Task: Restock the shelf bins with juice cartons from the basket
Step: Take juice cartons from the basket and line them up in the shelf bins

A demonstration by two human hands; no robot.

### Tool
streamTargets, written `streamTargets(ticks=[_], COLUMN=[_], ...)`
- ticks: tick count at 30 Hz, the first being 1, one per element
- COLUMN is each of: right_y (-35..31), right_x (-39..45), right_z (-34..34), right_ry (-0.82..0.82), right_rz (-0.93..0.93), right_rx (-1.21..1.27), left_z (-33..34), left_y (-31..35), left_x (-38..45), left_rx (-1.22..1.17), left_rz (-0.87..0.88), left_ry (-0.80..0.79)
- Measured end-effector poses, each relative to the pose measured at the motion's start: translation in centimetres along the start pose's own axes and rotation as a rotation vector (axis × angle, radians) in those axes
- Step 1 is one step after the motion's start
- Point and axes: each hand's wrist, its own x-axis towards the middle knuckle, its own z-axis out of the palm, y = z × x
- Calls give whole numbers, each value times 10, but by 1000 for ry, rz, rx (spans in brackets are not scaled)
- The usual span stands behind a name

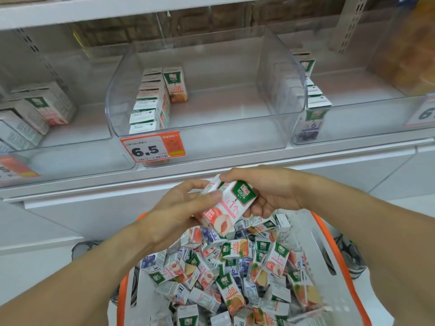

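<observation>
Both hands hold one peach juice carton [227,204] above the basket [334,252]. My left hand [179,208] grips its left side with thumb across the front. My right hand [266,191] grips its top and right side. The white, orange-rimmed basket below holds several mixed cartons [226,274]: peach, orange, blueberry. On the shelf, the clear middle bin [277,95] holds a row of cartons [150,102] along its left wall and one orange carton [176,84]. The left bin [77,137] holds peach cartons [40,109]. The right bin [367,130] holds blueberry cartons [312,118].
A price tag reading 6.5 [151,149] hangs on the middle bin's front. Other tags sit at far left [14,169] and far right [423,112]. A white upper shelf [94,10] overhangs the bins. Dark shoes [87,249] stand on the pale floor beside the basket.
</observation>
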Motion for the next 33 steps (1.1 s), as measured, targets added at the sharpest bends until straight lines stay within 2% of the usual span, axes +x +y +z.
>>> streamTargets(ticks=[5,10,15,20,24,27,33], right_y=[1,1,0,3,-5,-17,-59], right_x=[4,0,1,6,12,12,22], right_z=[4,-3,-4,14,36,58,114], right_ry=[-13,-141,-72,-121,22,64,85], right_rz=[-42,-118,-165,-271,-330,-421,-713], right_rx=[69,243,202,303,329,310,304], left_z=[-2,-8,-14,-26,-44,-58,-101], left_y=[1,5,8,6,6,9,26], left_x=[0,2,0,-8,-24,-39,-80], left_rx=[89,-1,-119,-57,121,194,131], left_rz=[-4,-4,7,25,115,211,409], left_ry=[0,32,-58,-66,-45,-3,120])
